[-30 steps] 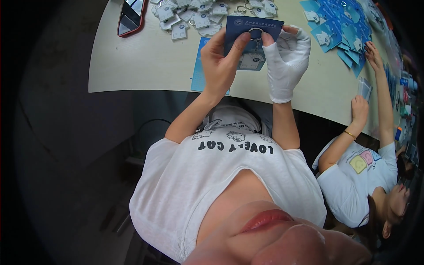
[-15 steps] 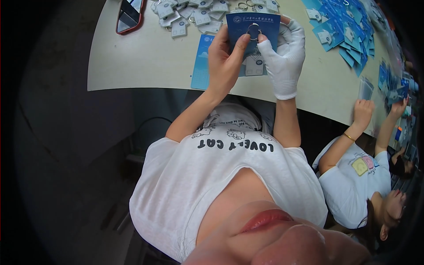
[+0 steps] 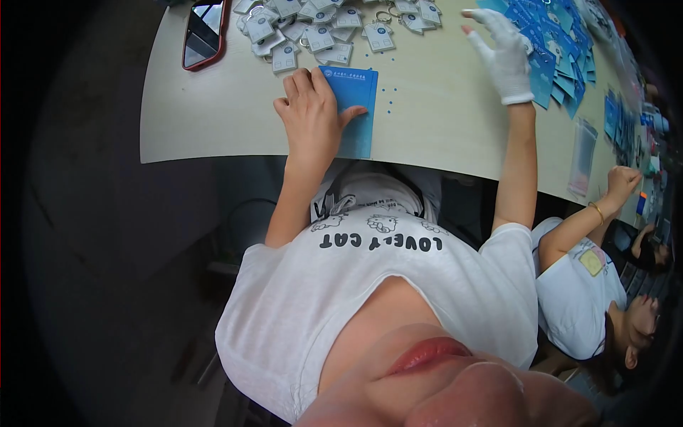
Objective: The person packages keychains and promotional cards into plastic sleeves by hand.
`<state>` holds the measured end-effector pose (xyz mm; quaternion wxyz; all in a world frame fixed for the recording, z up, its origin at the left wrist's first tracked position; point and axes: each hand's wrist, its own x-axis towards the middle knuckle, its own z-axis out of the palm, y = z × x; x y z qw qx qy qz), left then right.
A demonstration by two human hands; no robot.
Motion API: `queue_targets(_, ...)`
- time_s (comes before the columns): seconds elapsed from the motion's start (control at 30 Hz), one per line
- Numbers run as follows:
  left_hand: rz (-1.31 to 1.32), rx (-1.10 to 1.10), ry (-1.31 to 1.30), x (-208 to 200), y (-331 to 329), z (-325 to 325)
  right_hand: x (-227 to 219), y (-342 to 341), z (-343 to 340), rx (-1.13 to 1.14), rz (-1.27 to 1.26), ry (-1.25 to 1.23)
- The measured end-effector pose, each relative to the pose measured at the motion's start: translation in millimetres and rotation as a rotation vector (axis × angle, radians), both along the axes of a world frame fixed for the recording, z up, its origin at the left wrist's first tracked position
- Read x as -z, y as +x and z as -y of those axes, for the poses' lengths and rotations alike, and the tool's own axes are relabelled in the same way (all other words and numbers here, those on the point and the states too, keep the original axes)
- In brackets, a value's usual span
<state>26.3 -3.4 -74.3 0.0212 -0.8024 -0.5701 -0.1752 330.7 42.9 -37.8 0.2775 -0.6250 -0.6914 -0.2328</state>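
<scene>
A blue printed card point(image 3: 356, 135) lies on the table in front of me, apparently on top of others like it. My bare left hand point(image 3: 311, 117) rests over its left side, the thumb spread across the card and the other fingers bent at its upper left edge. My right hand point(image 3: 501, 60), in a white glove with bare fingertips, is stretched out to the right beside a heap of blue cards with white keychains point(image 3: 562, 60). Its thumb and fingers are apart with nothing between them. White shirt-shaped keychains point(image 3: 320, 35) with metal rings lie heaped beyond my left hand.
A phone in a red case point(image 3: 205, 35) lies at the far left of the table. Small blue dots mark the tabletop point(image 3: 434, 114). At right are clear plastic sleeves point(image 3: 583, 156) and a co-worker's hand point(image 3: 623, 181). The table's front edge curves just before me.
The card with a ring and keychain, held up by both hands before, has left them. My right hand swung right to the card heap; my left came down onto the blue card.
</scene>
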Motion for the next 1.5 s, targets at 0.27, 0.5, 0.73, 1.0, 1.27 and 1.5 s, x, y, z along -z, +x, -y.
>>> queue_targets(0.27, 0.66, 0.098, -0.322, 9.0, -24.5, -22.3, 24.4, -69.6, -57.6, -0.749, -0.135, -0.212)
queue_targets(0.5, 1.466, 0.162, -0.199, -15.0, -45.1, -33.1, 16.2, -76.5, -54.9, -0.425, 0.104, -0.508)
queue_targets(0.73, 1.593, 0.087, -0.199, -15.4, -48.0, -37.3, -12.9, -83.5, -57.3, -0.358, 0.248, -0.596)
queue_targets(1.0, 1.489, 0.078, -0.076, -5.8, -46.3, -38.4, 11.0, -64.3, -69.3, -0.586, -0.107, -0.629)
queue_targets(1.27, 1.22, 0.21, 0.168, -15.4, -1.0, -47.4, -39.0, -102.0, 9.7, -0.69, -1.146, -0.577)
queue_targets(1.5, 1.667, 0.315, -0.318, -30.8, 23.3, -16.6, -21.3, -137.3, 33.9, -0.52, -1.217, -0.317)
